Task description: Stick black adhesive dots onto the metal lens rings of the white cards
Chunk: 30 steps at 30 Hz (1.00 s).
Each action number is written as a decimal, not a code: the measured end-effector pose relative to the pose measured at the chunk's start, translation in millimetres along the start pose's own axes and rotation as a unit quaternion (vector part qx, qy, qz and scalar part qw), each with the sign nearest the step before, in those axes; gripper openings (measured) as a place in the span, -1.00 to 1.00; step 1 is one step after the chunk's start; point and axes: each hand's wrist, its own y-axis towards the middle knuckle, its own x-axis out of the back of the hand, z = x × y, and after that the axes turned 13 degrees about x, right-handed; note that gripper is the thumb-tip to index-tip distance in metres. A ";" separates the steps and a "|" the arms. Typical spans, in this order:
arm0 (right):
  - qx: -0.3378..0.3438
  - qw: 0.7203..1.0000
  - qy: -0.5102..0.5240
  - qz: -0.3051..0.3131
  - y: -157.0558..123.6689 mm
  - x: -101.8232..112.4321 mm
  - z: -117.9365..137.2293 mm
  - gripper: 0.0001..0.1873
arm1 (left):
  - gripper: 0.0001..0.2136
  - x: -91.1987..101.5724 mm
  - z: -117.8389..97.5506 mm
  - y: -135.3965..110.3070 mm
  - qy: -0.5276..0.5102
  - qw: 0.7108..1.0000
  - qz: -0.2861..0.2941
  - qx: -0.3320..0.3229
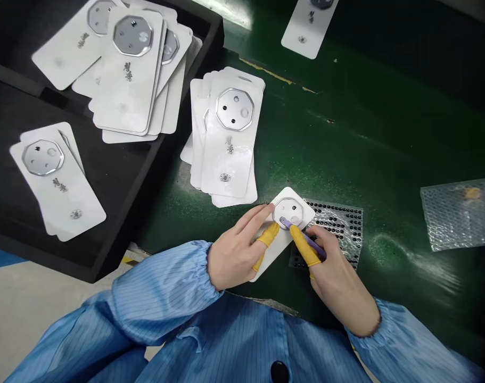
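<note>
As I watch remotely through the head view, the left hand (238, 250) grips a white panel (277, 246) over the green table (346, 154), overlapping a black-dotted sheet (344, 231); the right hand (334, 274) has its fingers closed round 1 purple tool (315, 247), its tip at the panel's octagonal plate (288, 205).

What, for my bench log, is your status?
Left hand on white round-cornered panel. Right hand holding slim purple tool, tip at panel's silver-edged octagon. No obstruction seen; clear plastic black-dotted sheet partly covered.
</note>
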 end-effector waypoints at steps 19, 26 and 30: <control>0.122 0.985 -0.094 0.073 8.1 15.3 -2.2 -0.65 | -0.57 1.2 -11.1 5.7 0.134 0.989 0.059 0.005; 0.134 0.982 -0.124 0.052 11.5 12.6 3.8 -0.69 | -0.57 -4.3 -13.4 5.2 0.153 0.986 0.065 -0.001; 0.117 0.990 -0.078 0.017 5.3 2.8 -1.1 -0.64 | -0.64 -6.1 -10.4 5.6 0.148 0.989 0.029 -0.011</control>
